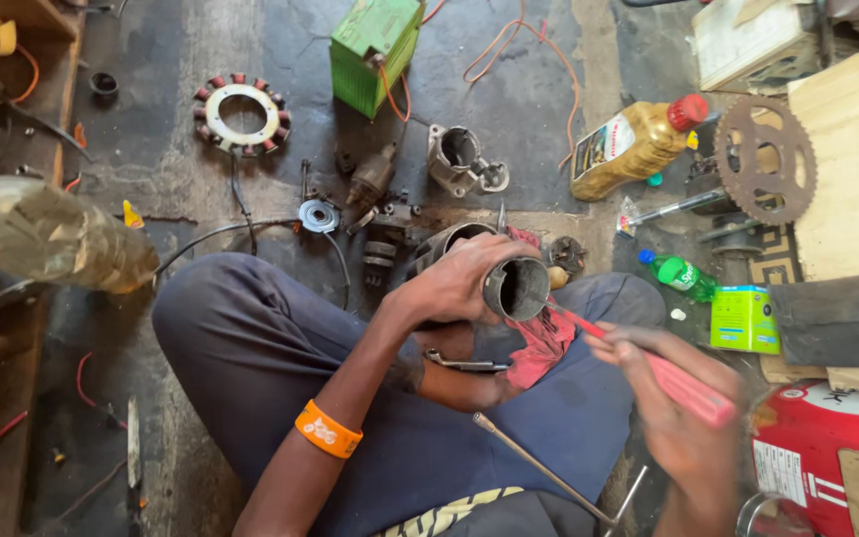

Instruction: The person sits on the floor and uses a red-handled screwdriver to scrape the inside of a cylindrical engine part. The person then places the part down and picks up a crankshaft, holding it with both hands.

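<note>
Floor carries battery, oil bottle, sprocket. Over the lap, left hand grasps metal cylinder, open end up. Right hand clenches red tool, tip just beside cylinder rim.

Left hand curled in a grip, forearm raised; right hand closed, blurred, lower right.

The floor ahead of the lap is crowded: a stator ring, a green battery, a metal housing and an oil bottle block passage. A bare strip is left between ring and battery.
</note>
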